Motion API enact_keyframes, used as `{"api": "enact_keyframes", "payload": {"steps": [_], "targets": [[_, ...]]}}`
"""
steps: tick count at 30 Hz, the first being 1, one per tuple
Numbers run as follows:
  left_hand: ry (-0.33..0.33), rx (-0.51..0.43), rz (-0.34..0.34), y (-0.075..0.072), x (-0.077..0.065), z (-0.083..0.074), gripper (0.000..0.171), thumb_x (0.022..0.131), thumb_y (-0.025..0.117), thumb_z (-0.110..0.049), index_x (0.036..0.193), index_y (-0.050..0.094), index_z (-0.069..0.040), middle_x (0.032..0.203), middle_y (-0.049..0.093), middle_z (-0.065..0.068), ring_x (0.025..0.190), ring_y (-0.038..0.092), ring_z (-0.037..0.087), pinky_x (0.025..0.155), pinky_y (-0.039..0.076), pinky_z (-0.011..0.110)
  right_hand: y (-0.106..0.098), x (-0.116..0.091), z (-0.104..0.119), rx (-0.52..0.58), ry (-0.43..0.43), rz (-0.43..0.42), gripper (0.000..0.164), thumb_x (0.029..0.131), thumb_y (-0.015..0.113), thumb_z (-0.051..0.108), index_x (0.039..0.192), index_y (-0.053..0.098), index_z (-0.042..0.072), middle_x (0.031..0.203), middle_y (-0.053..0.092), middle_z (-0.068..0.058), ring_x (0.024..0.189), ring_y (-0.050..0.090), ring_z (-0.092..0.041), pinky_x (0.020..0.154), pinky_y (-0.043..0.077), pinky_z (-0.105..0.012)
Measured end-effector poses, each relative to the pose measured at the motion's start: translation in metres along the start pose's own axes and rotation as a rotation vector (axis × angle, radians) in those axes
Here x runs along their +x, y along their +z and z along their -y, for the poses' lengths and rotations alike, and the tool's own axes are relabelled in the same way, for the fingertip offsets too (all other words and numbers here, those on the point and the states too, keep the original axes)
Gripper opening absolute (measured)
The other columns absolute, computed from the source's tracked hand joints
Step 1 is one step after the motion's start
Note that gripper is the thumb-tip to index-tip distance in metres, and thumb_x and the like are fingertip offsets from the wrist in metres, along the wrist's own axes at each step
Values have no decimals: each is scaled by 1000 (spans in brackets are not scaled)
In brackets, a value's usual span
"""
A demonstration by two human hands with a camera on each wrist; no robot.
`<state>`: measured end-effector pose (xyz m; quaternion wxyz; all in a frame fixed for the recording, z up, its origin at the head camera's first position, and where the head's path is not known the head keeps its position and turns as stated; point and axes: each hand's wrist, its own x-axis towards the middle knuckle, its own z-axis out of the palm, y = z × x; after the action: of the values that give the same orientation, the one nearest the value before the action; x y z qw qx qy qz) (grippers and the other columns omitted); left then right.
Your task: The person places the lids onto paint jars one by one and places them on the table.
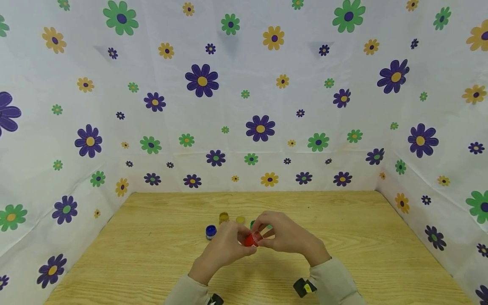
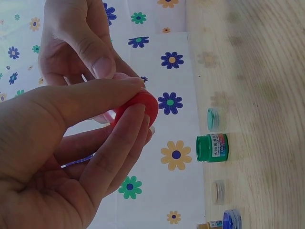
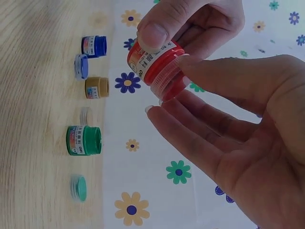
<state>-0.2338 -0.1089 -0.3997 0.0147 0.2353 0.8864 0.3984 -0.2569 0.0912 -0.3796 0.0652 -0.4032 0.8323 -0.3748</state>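
On the worktop [image 1: 152, 254], a blue jar [image 1: 211, 232] stands left of an ochre jar [image 1: 223, 217]; nearer, the grip of the left hand [image 1: 225, 243] curls round a raised, tilted red jar [image 1: 249, 241], its clear lid [image 3: 167, 82] pinched by the right hand [image 1: 288, 235].

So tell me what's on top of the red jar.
A clear ridged lid is at the mouth of the red jar, pinched by the right hand; the left hand holds the jar. The lid covers the mouth, so the surface inside cannot be seen.
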Motion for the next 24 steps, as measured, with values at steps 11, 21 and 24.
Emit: {"api": "enact_keyframes", "payload": {"steps": [11, 21, 24], "targets": [[7, 4, 2, -1, 1, 1, 12, 76, 78, -14, 87, 74, -13, 76, 71, -4, 66, 64, 6, 58, 51, 19, 2, 2, -4, -2, 24, 5, 13, 87, 68, 10, 99, 65, 15, 99, 67, 2, 89, 65, -10, 73, 54, -18], [8, 23, 2, -1, 0, -2, 12, 75, 78, -13, 87, 74, -14, 75, 71, -5, 65, 63, 3, 59, 51, 18, 2, 2, -3, -35, 66, 16, 9, 90, 65, 17, 98, 67, 14, 91, 68, 6, 79, 64, -5, 71, 52, -16], [9, 22, 1, 0, 0, -2, 12, 75, 78, -13, 87, 74, -14, 75, 71, -5, 65, 63, 4, 59, 51, 18, 2, 2, -2, -43, 68, 16, 9, 91, 65, 17, 99, 67, 15, 93, 69, 5, 81, 64, -7, 71, 52, -16]]}}
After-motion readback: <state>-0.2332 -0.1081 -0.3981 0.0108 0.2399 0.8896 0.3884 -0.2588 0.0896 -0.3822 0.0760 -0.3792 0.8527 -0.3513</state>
